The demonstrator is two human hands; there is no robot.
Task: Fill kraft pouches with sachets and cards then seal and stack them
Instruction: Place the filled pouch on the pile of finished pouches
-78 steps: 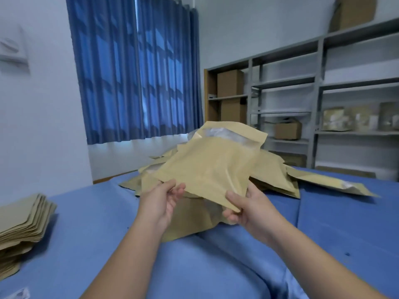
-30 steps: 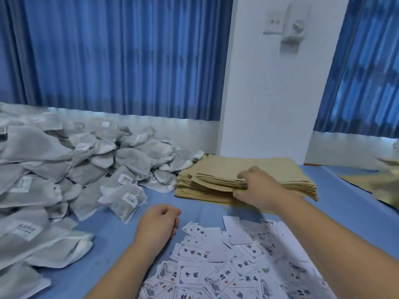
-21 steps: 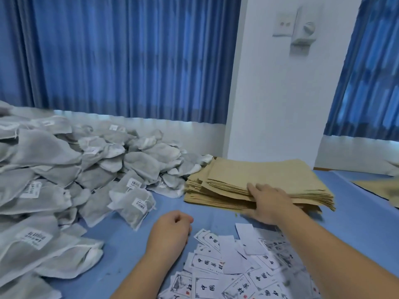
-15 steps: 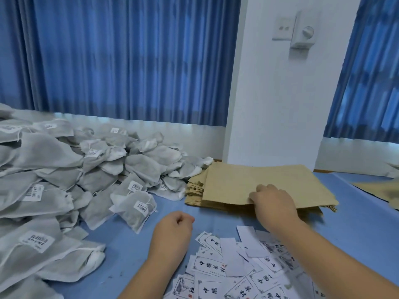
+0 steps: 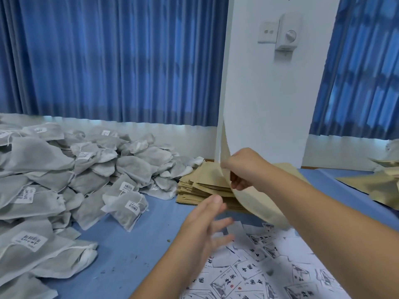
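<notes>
Cards (image 5: 259, 275), white with black printed characters and small pictures, lie scattered in a loose overlapping spread at the near right corner of the tabletop (image 5: 133, 244), which is covered in blue cloth. Just above the far edge of that spread hangs the left hand (image 5: 205, 227), fingers straight and spread, holding nothing and blurred.

Beyond it the right hand (image 5: 244, 169) grips a single kraft pouch (image 5: 252, 209), fingers curled round its edge. The pouch is plain tan, flat and thin. It bows in a long curve, its lower end sagging toward the cards and its upper end rising against the white wall; its outline is smeared.

Directly behind sits the stack of pouches (image 5: 200, 186), the same tan, flat and slightly fanned, near the far edge of the tabletop.

A big heap of sachets (image 5: 86, 175) fills the left side: grey mesh bags with white barcode labels and thin strings, reaching the stack's left side.

More tan pouches (image 5: 371, 184) lie at the right edge.

Farthest back, blue curtains (image 5: 108, 61) hang either side of a white wall column (image 5: 265, 104) carrying a dial switch (image 5: 285, 35).
</notes>
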